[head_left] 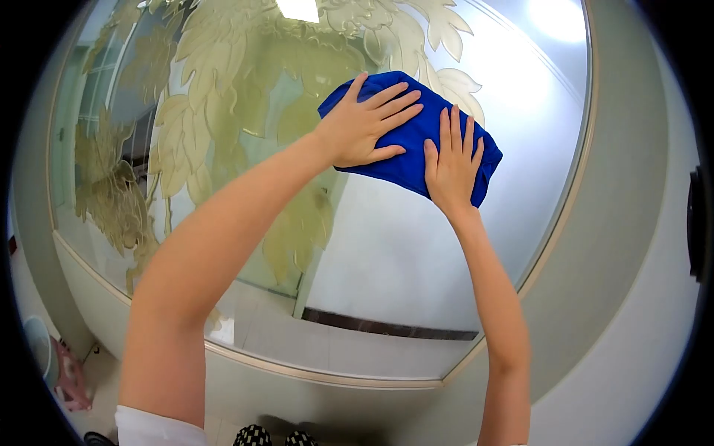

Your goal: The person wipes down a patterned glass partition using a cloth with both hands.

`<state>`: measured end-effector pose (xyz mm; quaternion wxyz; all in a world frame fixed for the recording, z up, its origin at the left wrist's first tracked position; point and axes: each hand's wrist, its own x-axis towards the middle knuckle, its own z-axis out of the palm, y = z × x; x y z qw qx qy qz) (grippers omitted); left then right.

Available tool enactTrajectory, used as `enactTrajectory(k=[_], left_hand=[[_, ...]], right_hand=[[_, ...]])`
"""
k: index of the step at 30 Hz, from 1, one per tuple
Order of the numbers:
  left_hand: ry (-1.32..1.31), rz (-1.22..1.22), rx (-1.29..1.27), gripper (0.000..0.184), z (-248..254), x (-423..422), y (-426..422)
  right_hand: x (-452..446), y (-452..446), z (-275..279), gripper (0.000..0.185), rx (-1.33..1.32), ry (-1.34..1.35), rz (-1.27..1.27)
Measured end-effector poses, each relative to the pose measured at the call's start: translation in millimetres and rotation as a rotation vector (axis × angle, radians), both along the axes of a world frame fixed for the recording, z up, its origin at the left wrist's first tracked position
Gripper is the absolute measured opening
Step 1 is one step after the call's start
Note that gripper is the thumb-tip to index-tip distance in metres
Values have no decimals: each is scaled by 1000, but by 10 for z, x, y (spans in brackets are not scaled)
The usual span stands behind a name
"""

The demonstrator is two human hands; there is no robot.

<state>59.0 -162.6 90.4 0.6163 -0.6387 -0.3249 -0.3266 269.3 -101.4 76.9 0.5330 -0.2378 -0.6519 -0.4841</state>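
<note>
A folded blue cloth (405,137) lies flat against a large glass panel (401,245) etched with leaf shapes. Over the cloth's left part my left hand (364,123) is spread, palm pressed down, its fingers pointing up and to the right. My right hand (454,163) presses on the cloth's right end, fingers stretched upward and apart. Neither hand is wrapped round the cloth. The cloth's right edge is bunched a little beyond my right fingers.
A pale wooden frame (327,377) borders the glass, with a grey wall (613,215) on the right. At the lower left, a light-coloured bucket (39,349) and a pink item (72,379) stand on the floor. My patterned shoes or trousers (253,435) show at the bottom.
</note>
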Motion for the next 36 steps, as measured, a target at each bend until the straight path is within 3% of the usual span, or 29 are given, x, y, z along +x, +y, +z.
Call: enactTrajectory(k=[36], left_hand=[[-57,207,366,63,-45,19,419]], right_hand=[[83,639,251,56,319,45,27]])
